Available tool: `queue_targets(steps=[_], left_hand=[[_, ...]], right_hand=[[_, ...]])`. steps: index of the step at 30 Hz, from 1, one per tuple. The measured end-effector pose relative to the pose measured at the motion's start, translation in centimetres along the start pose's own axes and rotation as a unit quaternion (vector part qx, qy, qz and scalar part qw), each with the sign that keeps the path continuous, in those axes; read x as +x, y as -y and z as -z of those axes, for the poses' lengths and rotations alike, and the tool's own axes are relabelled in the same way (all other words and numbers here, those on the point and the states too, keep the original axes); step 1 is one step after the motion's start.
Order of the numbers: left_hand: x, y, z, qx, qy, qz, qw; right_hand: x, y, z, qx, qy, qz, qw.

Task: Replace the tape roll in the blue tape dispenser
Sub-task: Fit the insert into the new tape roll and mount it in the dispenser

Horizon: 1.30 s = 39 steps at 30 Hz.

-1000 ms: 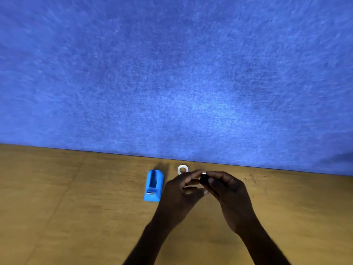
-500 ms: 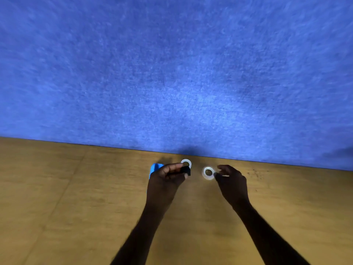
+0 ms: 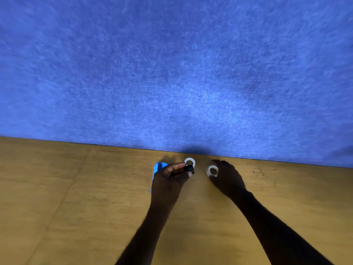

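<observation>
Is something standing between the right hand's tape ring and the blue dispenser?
Yes. The left hand, gripping a small black piece, lies over most of the blue dispenser, between it and the ring at the right hand. A second ring lies behind on the table.

On the wooden table (image 3: 76, 207), which meets the felt wall panel (image 3: 172, 73) at 12 o'clock, the tape dispenser (image 3: 157, 169) lies partly under the left hand (image 3: 168, 180). At 2 o'clock from that hand is a tape roll (image 3: 190, 162), flat, near the panel's foot. Between the two sits the small spindle (image 3: 189, 169), at the left fingertips. At 3 o'clock is a second tape roll (image 3: 212, 170), touching the right hand (image 3: 227, 178).
</observation>
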State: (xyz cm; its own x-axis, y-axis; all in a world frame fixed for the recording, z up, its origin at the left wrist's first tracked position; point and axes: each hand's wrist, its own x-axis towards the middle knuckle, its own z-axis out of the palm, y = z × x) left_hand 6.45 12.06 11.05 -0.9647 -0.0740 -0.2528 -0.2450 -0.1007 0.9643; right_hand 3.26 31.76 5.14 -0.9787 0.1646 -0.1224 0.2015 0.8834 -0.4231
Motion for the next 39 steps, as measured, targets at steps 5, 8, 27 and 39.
queue_targets(steps=[5,8,27,39], left_hand=[[-0.2,-1.3,-0.5,-0.015,-0.003,0.006,1.0],[-0.6,-3.0,-1.0,-0.045,0.008,0.024,0.999],[-4.1,-14.7,0.6,-0.082,0.146,-0.038,0.985],[-4.7,-17.6,3.2,-0.051,0.209,-0.017,0.976]], right_hand=[[-2.5,2.8,3.4,0.37,-0.007,-0.076,0.926],[-4.5,5.0,6.0,0.547,0.031,-0.053,0.835],[-8.7,12.5,17.1,0.498,0.055,0.114,0.858],[-10.2,14.1,18.3,0.508,0.082,0.149,0.845]])
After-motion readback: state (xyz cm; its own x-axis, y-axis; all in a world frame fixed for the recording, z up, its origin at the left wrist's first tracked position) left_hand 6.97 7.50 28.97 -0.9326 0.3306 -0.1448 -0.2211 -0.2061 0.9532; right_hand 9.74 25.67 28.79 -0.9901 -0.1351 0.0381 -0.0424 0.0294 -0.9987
